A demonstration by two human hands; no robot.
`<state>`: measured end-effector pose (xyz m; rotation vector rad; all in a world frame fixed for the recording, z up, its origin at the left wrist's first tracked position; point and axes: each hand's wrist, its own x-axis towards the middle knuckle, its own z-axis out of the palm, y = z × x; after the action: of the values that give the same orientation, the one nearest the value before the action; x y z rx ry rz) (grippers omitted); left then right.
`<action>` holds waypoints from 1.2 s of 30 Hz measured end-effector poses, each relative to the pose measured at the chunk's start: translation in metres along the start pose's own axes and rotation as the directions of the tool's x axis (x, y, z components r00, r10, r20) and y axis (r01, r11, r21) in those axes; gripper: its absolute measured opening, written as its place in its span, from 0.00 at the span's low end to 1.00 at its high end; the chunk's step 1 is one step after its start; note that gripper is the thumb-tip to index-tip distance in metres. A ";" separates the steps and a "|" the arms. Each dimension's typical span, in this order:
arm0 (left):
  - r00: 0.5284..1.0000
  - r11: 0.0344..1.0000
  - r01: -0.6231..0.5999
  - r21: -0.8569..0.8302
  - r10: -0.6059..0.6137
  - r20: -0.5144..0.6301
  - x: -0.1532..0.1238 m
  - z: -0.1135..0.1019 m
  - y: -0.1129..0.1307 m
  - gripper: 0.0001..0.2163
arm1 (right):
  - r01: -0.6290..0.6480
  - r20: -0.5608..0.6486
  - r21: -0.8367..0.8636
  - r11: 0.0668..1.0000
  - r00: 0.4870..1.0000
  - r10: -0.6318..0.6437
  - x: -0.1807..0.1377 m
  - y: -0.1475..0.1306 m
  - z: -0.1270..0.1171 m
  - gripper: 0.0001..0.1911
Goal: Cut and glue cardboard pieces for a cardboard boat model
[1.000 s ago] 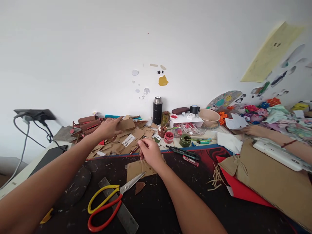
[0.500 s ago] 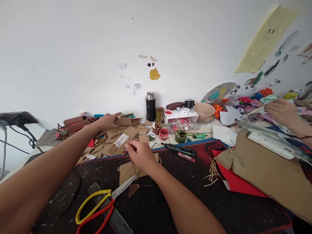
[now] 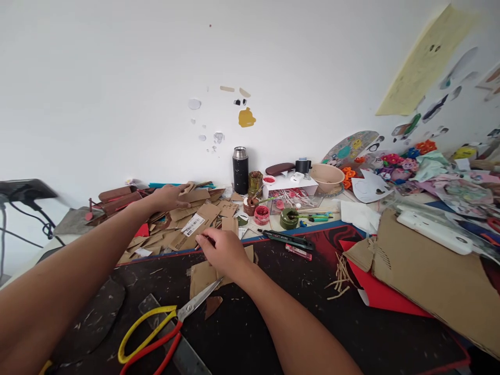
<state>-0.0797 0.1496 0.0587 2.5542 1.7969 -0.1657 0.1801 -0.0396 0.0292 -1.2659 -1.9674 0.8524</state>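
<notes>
My left hand (image 3: 171, 198) reaches into the heap of cardboard scraps (image 3: 156, 240) at the back left, its fingers stretched out over the pieces and touching them. My right hand (image 3: 224, 250) is closed in a pinch above the mat's back edge; something small and dark shows at its fingertips, too little to name. Under and beside it lies a brown cardboard piece (image 3: 199, 278). A cardboard piece with a white label (image 3: 192, 225) lies just beyond its fingers. Scissors (image 3: 187, 311) with yellow and red handles rest nearer me, their tip at the cardboard, across a metal ruler (image 3: 191, 359).
A black flask (image 3: 240, 172), paint jars (image 3: 261, 214) and a beige bowl (image 3: 328, 177) stand along the wall. A black cutter (image 3: 285, 238) lies on the dark mat (image 3: 312, 323). Large cardboard (image 3: 429, 276) over red paper (image 3: 386, 297) covers the right side.
My left hand has shifted slightly left and down over the scraps, while my right hand stays nearly in place. Another person's hand at the far right has left the view.
</notes>
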 end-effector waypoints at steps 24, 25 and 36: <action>0.969 0.945 -0.224 -0.240 0.242 0.048 -0.242 0.027 0.135 0.13 | -0.037 -0.130 0.550 0.835 0.983 0.130 0.011 0.024 0.003 0.18; 0.970 0.947 -0.215 -0.240 0.235 0.057 -0.245 0.030 0.136 0.11 | -0.042 -0.127 0.548 0.835 0.983 0.132 0.010 0.023 0.002 0.19; 0.983 0.973 -0.133 -0.188 0.153 0.097 -0.250 0.034 0.165 0.07 | -0.040 -0.121 0.533 0.845 0.985 0.123 0.007 0.019 0.001 0.23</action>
<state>-0.0114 -0.1436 0.0406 2.4815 1.5089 -0.1321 0.1864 -0.0274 0.0145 -1.0467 -1.4209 1.2035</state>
